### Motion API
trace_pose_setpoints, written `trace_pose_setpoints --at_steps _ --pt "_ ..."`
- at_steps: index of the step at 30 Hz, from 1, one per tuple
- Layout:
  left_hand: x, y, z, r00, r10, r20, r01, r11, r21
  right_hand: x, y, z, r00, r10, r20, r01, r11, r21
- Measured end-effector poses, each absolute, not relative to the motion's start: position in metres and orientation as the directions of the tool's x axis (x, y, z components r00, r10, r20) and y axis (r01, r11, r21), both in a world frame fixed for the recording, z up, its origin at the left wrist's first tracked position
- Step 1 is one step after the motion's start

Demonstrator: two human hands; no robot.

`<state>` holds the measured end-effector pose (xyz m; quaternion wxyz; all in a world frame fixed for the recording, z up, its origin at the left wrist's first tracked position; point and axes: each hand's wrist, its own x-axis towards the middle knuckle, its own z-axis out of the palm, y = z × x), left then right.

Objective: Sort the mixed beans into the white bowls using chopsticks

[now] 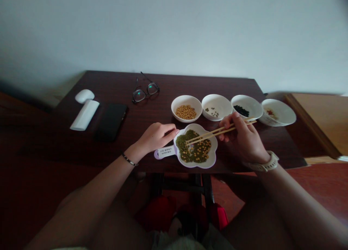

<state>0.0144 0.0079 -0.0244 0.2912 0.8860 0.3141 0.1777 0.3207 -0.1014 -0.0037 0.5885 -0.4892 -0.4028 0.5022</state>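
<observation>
My right hand (241, 139) grips a pair of wooden chopsticks (209, 135), their tips down among the beans in a white flower-shaped dish (214, 143). Green mung beans (182, 143) lie mixed with yellow soybeans (203, 148) in that dish. At its upper left rim, my left hand (159, 135) is closed on the edge with thumb and fingers. The dish's labelled handle (165, 152) points left, below that hand. I cannot make out whether a bean is between the chopstick tips.
Behind the dish stand bowls of soybeans (186, 112), a few mung beans (213, 112), black beans (241, 111) and small reddish and pale bits (271, 114). Glasses (146, 94), a dark phone (111, 122) and a white device (85, 114) lie left on the dark table (114, 86).
</observation>
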Motion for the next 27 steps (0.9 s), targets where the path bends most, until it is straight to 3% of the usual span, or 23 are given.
trace_pose_setpoints --at_steps 12,18,22,27 --pt "0.013 0.008 -0.025 0.748 0.649 0.143 0.443 -0.647 0.621 0.332 -0.076 0.005 0.368 0.929 0.040 -0.372 0.187 -0.909" --pt "0.013 0.008 -0.025 0.753 0.640 0.152 0.435 -0.658 0.615 0.325 -0.068 -0.003 0.487 0.863 0.132 -0.236 0.276 -0.932" --pt "0.013 0.008 -0.026 0.752 0.644 0.140 0.442 -0.650 0.618 0.328 -0.074 0.003 0.425 0.898 0.117 -0.274 0.251 -0.928" --pt "0.013 0.008 -0.025 0.756 0.638 0.145 0.439 -0.659 0.611 0.329 -0.089 0.010 0.296 0.955 -0.006 -0.255 0.073 -0.964"
